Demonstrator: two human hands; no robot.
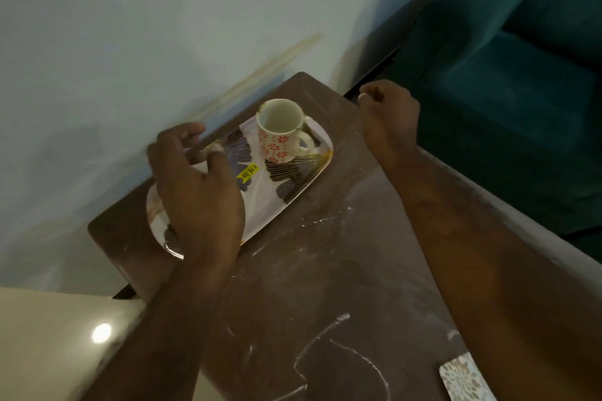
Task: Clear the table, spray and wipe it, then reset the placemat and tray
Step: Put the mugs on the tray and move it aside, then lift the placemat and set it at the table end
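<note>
From the head view, a brown bench [325, 270] stands against a pale wall, its top streaked and dusted with white powder. At its far end lies the tray [293, 192], a rounded white one with dark leaf prints and a yellow price sticker [248, 171], and on it stands a mug [280, 133] with red flowers, upright and seemingly empty, handle turned to the right. The left hand [195, 179] hovers over the tray's left half, its grip half open with fingers curled and nothing in it; whether the fingertips touch the tray's far rim I cannot tell. The right hand [389, 120] hangs over the bench's right edge, well apart from the mug, loosely curled into a near fist and holding nothing visible. At the near right corner a patterned mat [462, 378], likely the placemat, peeks into view. The step in hand looks like clearing the tray. To do it well, take the tray by both short ends, keep it level so the mug does not slide or tip, and lift straight up rather than dragging it through the powder.
</note>
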